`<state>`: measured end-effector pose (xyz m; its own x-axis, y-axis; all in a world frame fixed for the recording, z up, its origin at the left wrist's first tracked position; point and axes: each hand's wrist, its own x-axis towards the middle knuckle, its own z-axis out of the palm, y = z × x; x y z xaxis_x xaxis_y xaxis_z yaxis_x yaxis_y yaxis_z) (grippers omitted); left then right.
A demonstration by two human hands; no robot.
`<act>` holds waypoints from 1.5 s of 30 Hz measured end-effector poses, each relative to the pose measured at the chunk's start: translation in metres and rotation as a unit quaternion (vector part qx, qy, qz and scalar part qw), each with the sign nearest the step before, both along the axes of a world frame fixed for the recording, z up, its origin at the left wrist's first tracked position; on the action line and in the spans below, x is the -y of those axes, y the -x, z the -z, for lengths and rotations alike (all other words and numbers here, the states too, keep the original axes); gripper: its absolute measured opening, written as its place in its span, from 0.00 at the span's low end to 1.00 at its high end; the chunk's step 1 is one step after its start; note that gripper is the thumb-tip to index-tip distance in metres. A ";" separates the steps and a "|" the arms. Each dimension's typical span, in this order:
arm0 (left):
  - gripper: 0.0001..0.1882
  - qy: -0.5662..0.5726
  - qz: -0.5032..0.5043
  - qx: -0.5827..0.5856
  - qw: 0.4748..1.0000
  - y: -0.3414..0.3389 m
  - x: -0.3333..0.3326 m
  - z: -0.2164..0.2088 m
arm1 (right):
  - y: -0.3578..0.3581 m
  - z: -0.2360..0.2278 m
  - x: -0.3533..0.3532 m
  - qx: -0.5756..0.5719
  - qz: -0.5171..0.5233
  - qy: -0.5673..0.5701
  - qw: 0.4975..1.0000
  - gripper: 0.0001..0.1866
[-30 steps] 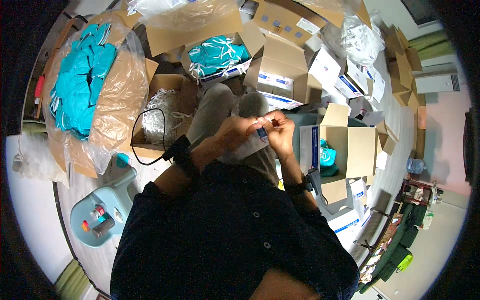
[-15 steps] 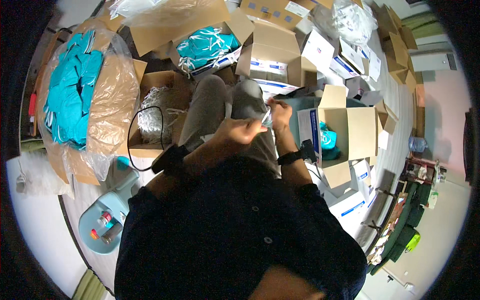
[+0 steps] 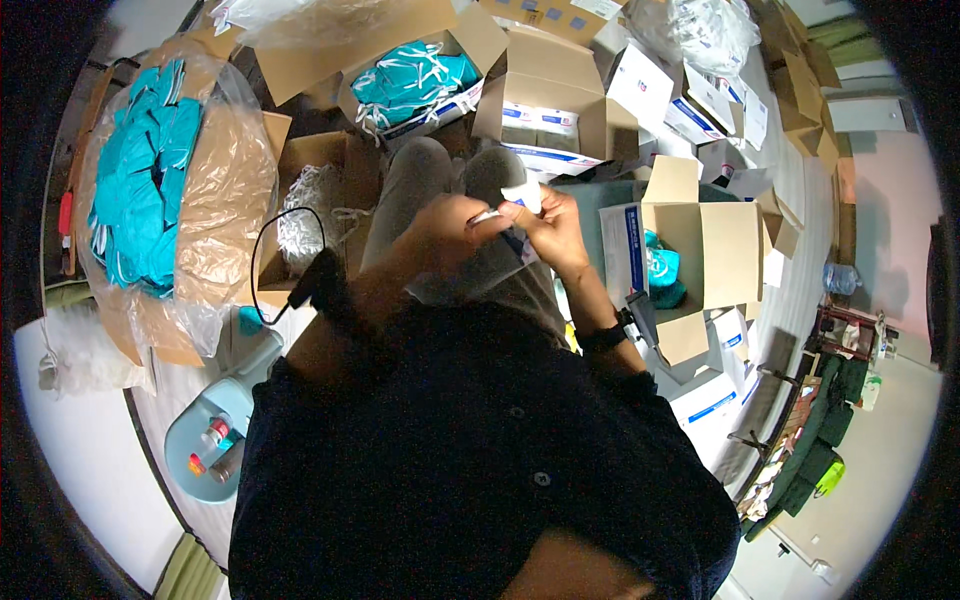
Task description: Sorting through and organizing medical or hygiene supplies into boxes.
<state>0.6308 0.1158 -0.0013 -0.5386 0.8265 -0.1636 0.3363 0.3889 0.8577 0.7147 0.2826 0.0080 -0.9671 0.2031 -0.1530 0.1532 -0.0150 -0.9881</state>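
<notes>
over cloth knees [image 3: 420,165], left hand [image 3: 450,226] and right hand [image 3: 555,232] closely pinch flat white pieces [image 3: 525,196]

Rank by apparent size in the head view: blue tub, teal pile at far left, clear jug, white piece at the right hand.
1. Teal pile
2. Blue tub
3. Clear jug and white piece at the right hand: too alike to rank, the jug apparently farther from the camera.

Strips [image 3: 308,215] lie in a carton [image 3: 360,175] left of the left hand [image 3: 452,224], fabric bundles [image 3: 662,268] in another carton [image 3: 730,255] right of the right hand [image 3: 560,238].
</notes>
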 end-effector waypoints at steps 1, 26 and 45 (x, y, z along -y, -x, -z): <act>0.13 0.039 0.036 0.046 0.998 0.006 0.001 0.008 | 0.004 0.002 0.006 -0.012 0.014 -0.022 1.000 0.04; 0.07 -0.263 -0.404 -0.177 0.858 -0.006 0.021 -0.042 | -0.006 0.046 0.001 -0.121 -0.121 0.184 0.968 0.34; 0.08 -0.118 -0.008 -0.077 0.990 0.035 0.042 -0.074 | -0.012 0.015 -0.015 -0.033 -0.073 -0.015 0.997 0.09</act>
<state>0.5959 0.0734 0.0729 -0.5547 0.8235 0.1185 0.4653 0.1890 0.8648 0.7270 0.2972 -0.0069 -0.9944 0.0638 -0.0848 0.0870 0.0328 -0.9957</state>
